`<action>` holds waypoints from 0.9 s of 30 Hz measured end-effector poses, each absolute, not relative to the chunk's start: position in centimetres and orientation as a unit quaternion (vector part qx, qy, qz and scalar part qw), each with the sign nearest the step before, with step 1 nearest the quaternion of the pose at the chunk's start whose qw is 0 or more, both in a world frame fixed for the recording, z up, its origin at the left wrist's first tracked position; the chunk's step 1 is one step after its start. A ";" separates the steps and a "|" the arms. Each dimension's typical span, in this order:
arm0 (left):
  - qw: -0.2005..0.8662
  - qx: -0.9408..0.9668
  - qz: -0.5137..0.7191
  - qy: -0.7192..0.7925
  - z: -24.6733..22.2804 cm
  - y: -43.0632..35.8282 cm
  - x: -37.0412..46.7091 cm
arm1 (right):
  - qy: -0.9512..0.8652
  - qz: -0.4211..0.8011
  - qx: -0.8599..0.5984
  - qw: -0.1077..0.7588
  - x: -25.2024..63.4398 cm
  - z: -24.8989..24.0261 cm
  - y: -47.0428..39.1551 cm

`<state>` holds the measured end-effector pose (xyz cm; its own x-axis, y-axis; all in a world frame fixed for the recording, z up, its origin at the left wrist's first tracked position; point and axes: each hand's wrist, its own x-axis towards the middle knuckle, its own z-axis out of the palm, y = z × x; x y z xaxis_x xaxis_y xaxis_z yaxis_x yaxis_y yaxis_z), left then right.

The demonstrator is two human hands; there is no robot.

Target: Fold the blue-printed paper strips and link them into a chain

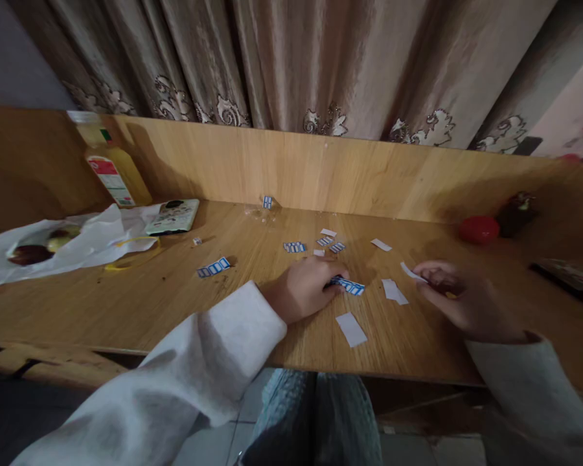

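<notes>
My left hand (311,288) is closed, its fingers pinching blue-and-white label strips (350,285) just above the wooden table. A white paper slip (410,272) sticks out from my right hand (449,291), which is closed on it; something small and yellow also shows by those fingers, too unclear to name. Between the hands lie overlapping white paper slips (394,292). Nearer the front edge is a larger white slip (351,329). Beyond my left hand are more blue-bordered labels (294,247), and another label strip (214,267) rests to its left.
A bottle of yellow liquid (114,165) stands at the back left, behind a white plastic bag (102,230) and a small booklet (173,216). A yellow band (133,254) and a small cube (197,241) lie nearby. At the back right sits a red round object (479,230).
</notes>
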<state>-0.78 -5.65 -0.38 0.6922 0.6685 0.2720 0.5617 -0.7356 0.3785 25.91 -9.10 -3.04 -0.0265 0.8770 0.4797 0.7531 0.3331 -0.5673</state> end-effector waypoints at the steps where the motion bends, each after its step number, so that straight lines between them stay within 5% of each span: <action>1: 0.138 0.909 0.203 0.337 -0.4 -5.6 -0.8 | -0.712 0.075 -0.565 0.411 25.4 -2.9 -9.2; 7: 0.214 0.878 0.231 0.362 -0.9 -5.2 -0.6 | -0.775 0.041 -0.483 0.405 20.9 -1.0 -10.0; 16: 0.339 0.843 0.225 0.352 -0.8 -5.2 -0.6 | -0.843 -0.239 -0.413 0.249 17.3 -0.6 -10.6; 27: 0.297 0.846 0.253 0.363 -0.9 -5.2 -0.6 | -0.871 -0.104 -0.389 0.281 18.3 -1.8 -10.6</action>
<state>-0.59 -5.16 -0.90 0.6076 0.7651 0.2131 0.4648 -0.5600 0.6858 18.33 -10.59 -1.78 -0.5395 0.6198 0.5700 0.7368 0.6751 -0.0367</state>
